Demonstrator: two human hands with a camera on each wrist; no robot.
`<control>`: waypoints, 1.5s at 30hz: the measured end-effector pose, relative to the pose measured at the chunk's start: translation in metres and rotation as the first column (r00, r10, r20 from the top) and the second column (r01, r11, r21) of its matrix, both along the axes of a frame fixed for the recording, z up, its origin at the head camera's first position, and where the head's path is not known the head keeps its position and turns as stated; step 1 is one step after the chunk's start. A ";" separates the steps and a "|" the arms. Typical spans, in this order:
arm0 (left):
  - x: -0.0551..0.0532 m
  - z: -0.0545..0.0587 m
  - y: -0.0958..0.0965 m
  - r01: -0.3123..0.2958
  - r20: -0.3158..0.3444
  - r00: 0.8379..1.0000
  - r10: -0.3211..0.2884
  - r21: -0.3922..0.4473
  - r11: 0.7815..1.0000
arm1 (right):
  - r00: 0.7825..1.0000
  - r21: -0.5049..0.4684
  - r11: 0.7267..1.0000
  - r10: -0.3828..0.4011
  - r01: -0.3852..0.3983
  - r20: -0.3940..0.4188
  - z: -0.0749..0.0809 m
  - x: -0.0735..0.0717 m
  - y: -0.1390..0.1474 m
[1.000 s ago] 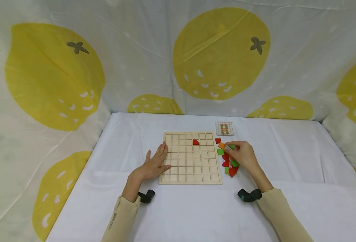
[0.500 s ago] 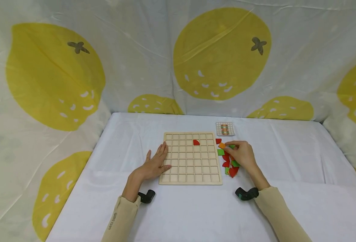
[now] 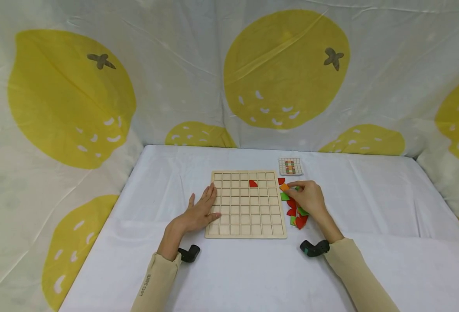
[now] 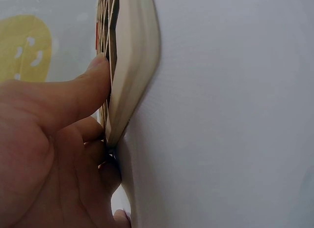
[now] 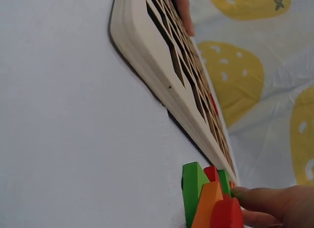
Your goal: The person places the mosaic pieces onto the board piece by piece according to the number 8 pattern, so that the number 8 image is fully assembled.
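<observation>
A square wooden grid board (image 3: 239, 200) lies on the white table. My left hand (image 3: 196, 214) rests on its left edge with straight fingers; in the left wrist view the thumb (image 4: 83, 93) lies on the grid side. One red quarter-round tile (image 3: 253, 183) sits in a cell of an upper row. Just off the board's right edge, my right hand (image 3: 310, 200) pinches an orange square tile (image 3: 284, 186) between thumb and forefinger. Beneath it is a green tile (image 3: 284, 196). Red and green tiles (image 3: 291, 212) are heaped below and partly hidden under that hand.
A small pattern card (image 3: 290, 167) lies behind the tiles at the board's upper right. Another red quarter-round tile (image 3: 281, 181) lies beside the board's edge. A fabric backdrop with lemons (image 3: 285, 69) stands behind the table. Each wrist carries a black camera mount (image 3: 314, 248).
My right hand has shifted slightly left toward the board, and the orange tile has moved left and turned with it. My left hand and the board stay put.
</observation>
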State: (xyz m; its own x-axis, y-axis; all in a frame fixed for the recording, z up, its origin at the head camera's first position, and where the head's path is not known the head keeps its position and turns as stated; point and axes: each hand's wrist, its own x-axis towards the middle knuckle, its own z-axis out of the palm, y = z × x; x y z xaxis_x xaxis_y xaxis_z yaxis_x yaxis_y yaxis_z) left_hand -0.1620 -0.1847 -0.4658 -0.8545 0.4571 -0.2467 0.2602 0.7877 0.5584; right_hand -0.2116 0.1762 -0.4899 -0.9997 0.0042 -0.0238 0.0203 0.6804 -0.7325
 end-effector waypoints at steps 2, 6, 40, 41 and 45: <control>0.000 0.000 0.000 0.000 -0.002 1.000 0.000 0.000 1.000 | 1.000 0.013 1.000 -0.004 0.004 -0.001 0.001 0.000 -0.002; 0.000 0.000 0.000 0.001 -0.006 1.000 -0.001 0.000 1.000 | 1.000 0.038 0.999 -0.011 0.011 -0.004 0.004 0.000 -0.004; 0.000 0.000 -0.001 -0.001 -0.006 1.000 0.001 -0.011 1.000 | 0.997 -0.014 0.998 0.064 -0.064 0.036 0.004 -0.001 0.016; 0.000 0.000 -0.001 -0.002 -0.005 1.000 0.002 -0.014 1.000 | 0.997 -0.015 0.998 0.068 -0.068 0.028 0.005 -0.001 0.015; 0.000 0.001 -0.001 -0.003 -0.006 1.000 0.003 -0.018 1.000 | 0.994 -0.040 0.994 0.105 -0.105 0.004 0.010 -0.002 0.008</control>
State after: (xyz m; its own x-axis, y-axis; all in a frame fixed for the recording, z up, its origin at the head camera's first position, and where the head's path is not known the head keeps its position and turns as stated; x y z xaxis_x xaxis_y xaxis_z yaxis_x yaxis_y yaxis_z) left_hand -0.1616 -0.1858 -0.4653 -0.8574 0.4501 -0.2495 0.2614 0.7985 0.5423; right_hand -0.2137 0.1839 -0.4801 -0.9944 -0.1022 -0.0277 -0.0456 0.6495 -0.7590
